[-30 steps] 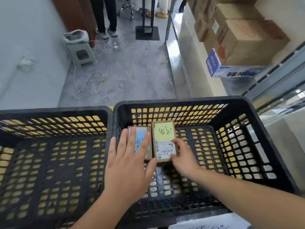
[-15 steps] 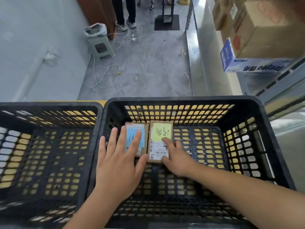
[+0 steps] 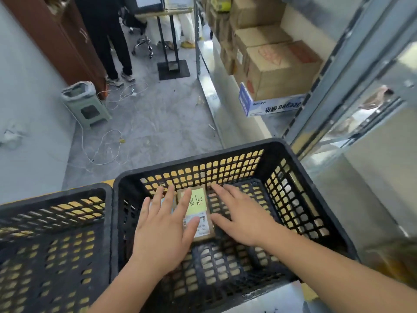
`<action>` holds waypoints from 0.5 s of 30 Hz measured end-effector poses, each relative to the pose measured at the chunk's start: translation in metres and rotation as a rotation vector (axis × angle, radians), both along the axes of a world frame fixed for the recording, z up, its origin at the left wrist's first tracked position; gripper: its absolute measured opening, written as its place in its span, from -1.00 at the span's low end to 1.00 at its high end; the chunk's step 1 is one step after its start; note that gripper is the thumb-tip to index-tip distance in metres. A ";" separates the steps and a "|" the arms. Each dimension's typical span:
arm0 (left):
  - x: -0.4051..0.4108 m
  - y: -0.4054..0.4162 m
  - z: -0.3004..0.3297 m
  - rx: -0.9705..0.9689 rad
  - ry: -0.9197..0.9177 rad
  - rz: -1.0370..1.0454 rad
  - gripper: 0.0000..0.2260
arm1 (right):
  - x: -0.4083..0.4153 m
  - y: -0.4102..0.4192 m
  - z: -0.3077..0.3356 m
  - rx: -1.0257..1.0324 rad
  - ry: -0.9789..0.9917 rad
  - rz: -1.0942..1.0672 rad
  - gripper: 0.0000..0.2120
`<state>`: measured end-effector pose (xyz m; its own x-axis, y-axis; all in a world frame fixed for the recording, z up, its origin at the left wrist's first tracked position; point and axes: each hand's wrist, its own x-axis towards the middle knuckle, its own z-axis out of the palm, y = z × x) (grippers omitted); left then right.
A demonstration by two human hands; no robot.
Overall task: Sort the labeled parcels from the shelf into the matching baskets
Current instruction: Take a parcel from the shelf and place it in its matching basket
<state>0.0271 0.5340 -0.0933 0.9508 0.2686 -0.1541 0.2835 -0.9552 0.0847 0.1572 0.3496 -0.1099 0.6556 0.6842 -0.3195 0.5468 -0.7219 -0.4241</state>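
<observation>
Both hands are spread flat and hold nothing. The green-labelled parcel point(image 3: 196, 213) lies between them in the right basket point(image 3: 293, 159), its long axis running up the frame. The left hand point(image 3: 164, 231) partly covers it; the right hand point(image 3: 246, 218) is just beside.

Bright, even daylight fills the scene. Glare washes the shiny grey metal shelf frame point(image 3: 352, 71) at right. Soft shadows lie inside the black perforated plastic basket point(image 3: 293, 159). Wide-angle distortion bends the edges. Motion blur softens the lower right corner and both open bare hands.
</observation>
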 end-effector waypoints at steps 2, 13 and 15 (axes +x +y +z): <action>0.004 0.000 0.006 -0.022 -0.023 -0.079 -0.39 | -0.012 -0.011 0.013 -0.004 -0.039 -0.062 -0.27; -0.002 -0.048 0.053 -0.081 -0.112 -0.595 -0.37 | -0.134 -0.086 0.083 0.001 -0.234 -0.594 -0.32; -0.005 -0.069 0.061 -0.090 -0.126 -0.668 -0.38 | -0.160 -0.108 0.090 -0.004 -0.242 -0.716 -0.30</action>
